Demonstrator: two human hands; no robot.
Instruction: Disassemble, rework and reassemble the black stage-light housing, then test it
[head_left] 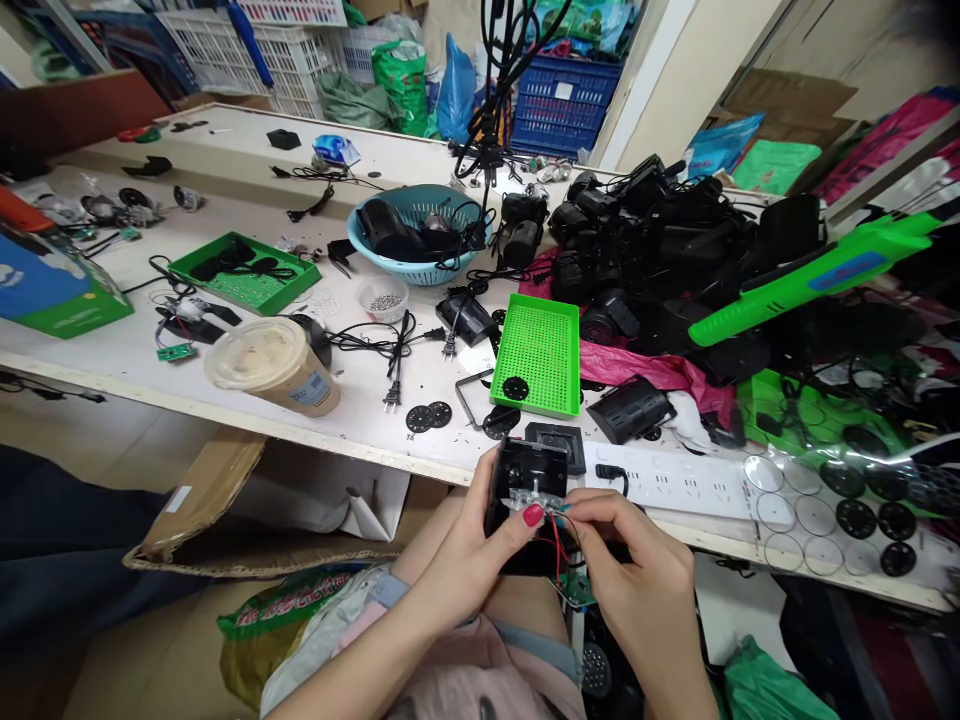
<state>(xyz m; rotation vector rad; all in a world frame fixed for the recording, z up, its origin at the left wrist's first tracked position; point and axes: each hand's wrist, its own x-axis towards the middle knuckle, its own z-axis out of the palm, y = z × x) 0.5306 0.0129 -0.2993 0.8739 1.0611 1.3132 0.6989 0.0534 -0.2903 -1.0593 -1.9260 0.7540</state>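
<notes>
Hard to see: the bottom of the black box is hidden behind both hands.
Left hand: wrapped around the black box's left side, thumb on top.
Right hand: fingers pinched shut on the red wires just beside the box.
Where: over the lap, below the table edge.
Room: green tray and white power strip lie near, up on the table.
</notes>
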